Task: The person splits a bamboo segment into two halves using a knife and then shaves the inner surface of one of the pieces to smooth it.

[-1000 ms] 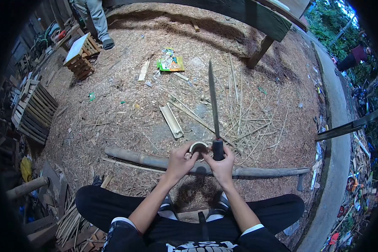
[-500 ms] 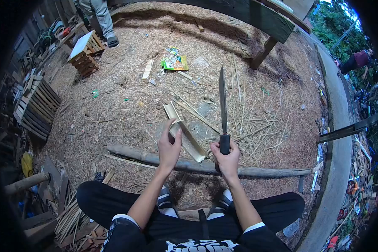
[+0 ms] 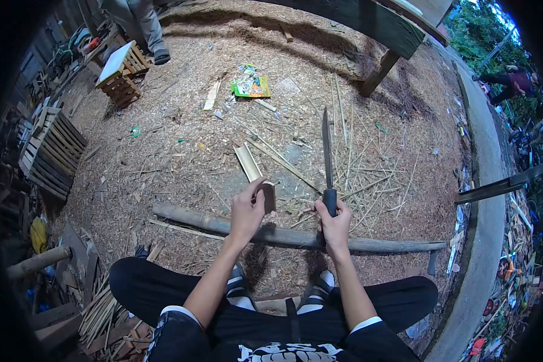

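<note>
My left hand (image 3: 247, 210) is closed on a split bamboo piece (image 3: 246, 161), a pale trough-shaped half whose inside faces up at its far end. Its near end sits by my fingertips and looks darker. To the right, my right hand (image 3: 334, 224) grips the black handle of a large knife (image 3: 327, 151). The long blade points away from me, and is apart from the bamboo. Beneath both hands a long round pole (image 3: 368, 245) lies across the ground in front of my feet.
Thin bamboo strips (image 3: 368, 172) are scattered over wood shavings ahead. A green and yellow packet (image 3: 251, 87) lies farther off. Slatted crates (image 3: 54, 151) stand left. A heavy wooden bench (image 3: 380, 30) spans the back. One person's legs (image 3: 140, 27) show at upper left, another person (image 3: 516, 82) at right.
My left hand has closed around the bamboo, whose near end has swung up and left. My right hand has shifted slightly right and down with the knife. The person at right has moved.
</note>
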A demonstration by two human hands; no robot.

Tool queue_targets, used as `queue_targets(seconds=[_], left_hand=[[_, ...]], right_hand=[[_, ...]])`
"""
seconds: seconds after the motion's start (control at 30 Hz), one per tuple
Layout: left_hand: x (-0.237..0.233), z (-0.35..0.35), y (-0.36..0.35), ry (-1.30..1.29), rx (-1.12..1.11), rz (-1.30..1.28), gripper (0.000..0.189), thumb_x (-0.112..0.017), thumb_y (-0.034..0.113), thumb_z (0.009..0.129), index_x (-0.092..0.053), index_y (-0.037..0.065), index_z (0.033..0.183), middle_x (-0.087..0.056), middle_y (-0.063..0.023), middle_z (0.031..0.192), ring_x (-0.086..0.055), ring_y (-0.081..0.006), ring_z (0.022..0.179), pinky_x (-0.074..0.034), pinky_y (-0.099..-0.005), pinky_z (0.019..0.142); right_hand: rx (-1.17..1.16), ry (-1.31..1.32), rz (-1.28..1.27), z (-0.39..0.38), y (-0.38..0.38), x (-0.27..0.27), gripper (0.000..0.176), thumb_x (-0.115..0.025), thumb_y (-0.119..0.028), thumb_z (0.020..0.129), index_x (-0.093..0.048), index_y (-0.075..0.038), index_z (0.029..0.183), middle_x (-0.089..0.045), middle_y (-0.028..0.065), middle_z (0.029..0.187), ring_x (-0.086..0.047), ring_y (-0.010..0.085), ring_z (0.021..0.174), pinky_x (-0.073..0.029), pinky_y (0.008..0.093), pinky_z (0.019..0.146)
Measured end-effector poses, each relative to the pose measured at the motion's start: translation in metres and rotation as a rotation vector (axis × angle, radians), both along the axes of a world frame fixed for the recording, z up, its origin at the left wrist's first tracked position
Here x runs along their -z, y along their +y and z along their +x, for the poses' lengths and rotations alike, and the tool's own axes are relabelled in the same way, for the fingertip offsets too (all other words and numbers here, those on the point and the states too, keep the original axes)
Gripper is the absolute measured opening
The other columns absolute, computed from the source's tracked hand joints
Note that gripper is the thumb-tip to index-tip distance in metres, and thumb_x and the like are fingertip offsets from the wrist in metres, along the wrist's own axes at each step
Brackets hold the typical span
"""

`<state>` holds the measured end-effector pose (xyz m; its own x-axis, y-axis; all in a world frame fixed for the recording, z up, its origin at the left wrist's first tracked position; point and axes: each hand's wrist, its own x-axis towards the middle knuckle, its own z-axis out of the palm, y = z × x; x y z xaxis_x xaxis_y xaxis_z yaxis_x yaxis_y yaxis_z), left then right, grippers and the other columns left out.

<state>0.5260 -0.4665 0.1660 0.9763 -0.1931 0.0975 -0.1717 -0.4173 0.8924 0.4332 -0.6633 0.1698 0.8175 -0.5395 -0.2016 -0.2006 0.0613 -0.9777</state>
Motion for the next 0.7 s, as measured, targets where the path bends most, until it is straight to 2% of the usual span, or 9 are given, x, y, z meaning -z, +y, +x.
queue_targets(seconds=[0.03, 0.27, 0.33, 0.47, 0.53, 0.57, 0.6, 0.67, 0.7], left_hand=[[0.006, 0.001, -0.001, -0.015, 0.003, -0.012, 0.028, -0.058, 0.007, 0.097, -0.068, 0.004, 0.123, -0.073, -0.0181, 0.104, -0.072, -0.0228, 0.093, -0.055, -0.0322, 0.081], [0.037, 0.016, -0.02, -0.016, -0.01, -0.01, 0.027, -0.06, 0.015, 0.099, -0.067, -0.001, 0.119, -0.073, -0.0204, 0.105, -0.073, -0.0263, 0.096, -0.056, -0.0367, 0.083], [0.035, 0.016, -0.031, 0.08, 0.009, 0.033, 0.028, -0.058, 0.021, 0.1, -0.068, 0.002, 0.119, -0.071, -0.026, 0.098, -0.07, -0.0436, 0.092, -0.054, -0.0474, 0.08], [0.047, 0.02, -0.053, 0.009, 0.067, 0.038, 0.029, -0.057, 0.023, 0.101, -0.067, 0.004, 0.12, -0.071, -0.0247, 0.103, -0.069, -0.0428, 0.097, -0.054, -0.0477, 0.082], [0.062, 0.025, -0.061, -0.186, 0.051, 0.024, 0.029, -0.062, 0.014, 0.098, -0.064, 0.003, 0.124, -0.072, -0.0212, 0.093, -0.073, -0.0304, 0.079, -0.055, -0.0369, 0.071], [0.069, 0.026, -0.063, -0.184, 0.054, 0.024, 0.029, -0.062, 0.014, 0.098, -0.064, 0.003, 0.124, -0.072, -0.0212, 0.093, -0.073, -0.0304, 0.079, -0.055, -0.0369, 0.071], [0.065, 0.025, -0.065, -0.192, 0.072, 0.049, 0.031, -0.063, 0.008, 0.095, -0.064, 0.005, 0.125, -0.072, -0.0211, 0.094, -0.073, -0.0311, 0.082, -0.055, -0.0367, 0.071], [0.063, 0.026, -0.071, -0.196, 0.094, 0.075, 0.034, -0.065, 0.003, 0.092, -0.063, 0.008, 0.126, -0.072, -0.0209, 0.095, -0.074, -0.0319, 0.086, -0.056, -0.0364, 0.072], [0.065, 0.027, -0.073, -0.203, 0.104, 0.066, 0.038, -0.065, -0.001, 0.089, -0.063, 0.009, 0.126, -0.072, -0.0205, 0.099, -0.073, -0.0333, 0.092, -0.056, -0.0369, 0.075]], right_hand=[[0.024, -0.004, 0.026, 0.0, -0.001, 0.002, 0.025, -0.075, -0.023, 0.092, -0.064, -0.001, 0.095, -0.061, -0.0022, 0.069, -0.048, 0.0041, 0.045, -0.036, 0.0218, 0.04], [0.031, 0.024, 0.065, 0.001, -0.006, 0.009, 0.024, -0.074, -0.023, 0.093, -0.063, -0.001, 0.094, -0.062, -0.0003, 0.068, -0.049, 0.0051, 0.044, -0.036, 0.0224, 0.039], [0.026, 0.011, 0.052, 0.0, -0.007, 0.012, 0.023, -0.073, -0.022, 0.093, -0.064, -0.001, 0.091, -0.062, 0.0005, 0.069, -0.049, 0.0051, 0.044, -0.037, 0.0225, 0.039], [-0.017, 0.031, -0.024, -0.006, -0.014, 0.028, 0.025, -0.073, -0.023, 0.092, -0.064, -0.002, 0.083, -0.056, -0.0012, 0.06, -0.049, 0.0052, 0.043, -0.036, 0.0239, 0.039], [-0.002, 0.017, -0.023, -0.007, -0.011, 0.022, 0.026, -0.074, -0.024, 0.092, -0.064, -0.003, 0.081, -0.054, -0.0028, 0.056, -0.048, 0.0048, 0.041, -0.034, 0.0234, 0.038], [-0.014, 0.066, -0.009, -0.01, -0.012, 0.017, 0.029, -0.073, -0.028, 0.092, -0.065, -0.001, 0.084, -0.054, -0.0016, 0.057, -0.05, 0.0077, 0.046, -0.037, 0.0273, 0.042], [-0.01, 0.068, -0.008, -0.01, -0.011, 0.018, 0.029, -0.073, -0.028, 0.092, -0.065, -0.001, 0.084, -0.054, -0.0016, 0.057, -0.05, 0.0077, 0.046, -0.037, 0.0273, 0.042], [0.009, 0.062, -0.265, -0.014, -0.005, 0.021, 0.034, -0.073, -0.032, 0.092, -0.065, 0.001, 0.088, -0.056, 0.0028, 0.062, -0.054, 0.0132, 0.055, -0.042, 0.0328, 0.052], [-0.011, 0.086, -0.282, -0.015, -0.001, 0.024, 0.038, -0.071, -0.034, 0.092, -0.065, 0.003, 0.092, -0.059, 0.008, 0.069, -0.055, 0.0182, 0.064, -0.044, 0.0364, 0.06]])
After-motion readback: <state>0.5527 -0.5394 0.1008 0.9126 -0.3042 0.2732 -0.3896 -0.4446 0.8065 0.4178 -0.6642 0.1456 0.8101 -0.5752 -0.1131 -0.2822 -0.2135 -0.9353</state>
